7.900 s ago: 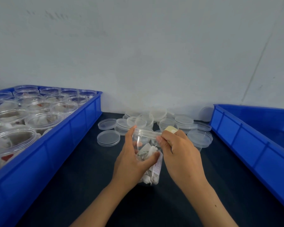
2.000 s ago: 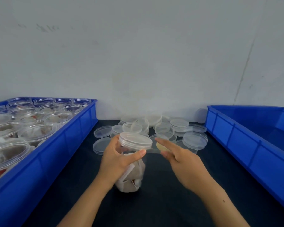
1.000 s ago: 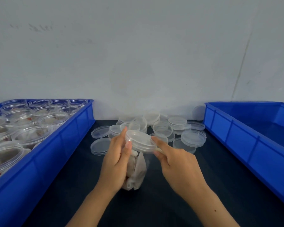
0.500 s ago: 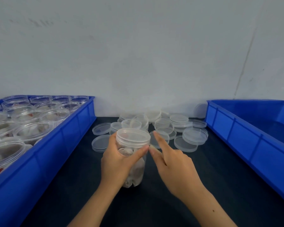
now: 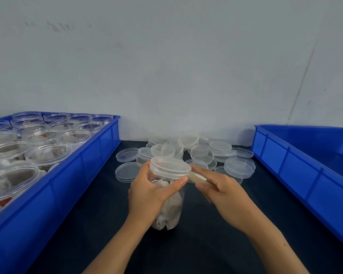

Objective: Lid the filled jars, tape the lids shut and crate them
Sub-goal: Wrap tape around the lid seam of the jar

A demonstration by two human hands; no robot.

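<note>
Crates first: the left crate (image 5: 99, 155), along the bench's (image 5: 216, 244) left edge, holds open filled jars; the right crate (image 5: 305, 175) lines the right edge. Loose lids (image 5: 222, 153) are heaped at the back edge. Mid-bench, the jar (image 5: 170, 212) stands upright, long axis vertical, clear, packed with pale sachets, its lid (image 5: 169, 168) seated. The left hand (image 5: 151, 192) clamps round its neck. The right hand (image 5: 224, 192), just right of the lid, pinches a tape strip (image 5: 196, 177) reaching toward the rim. Judgement: taping proceeds leftward.
</note>
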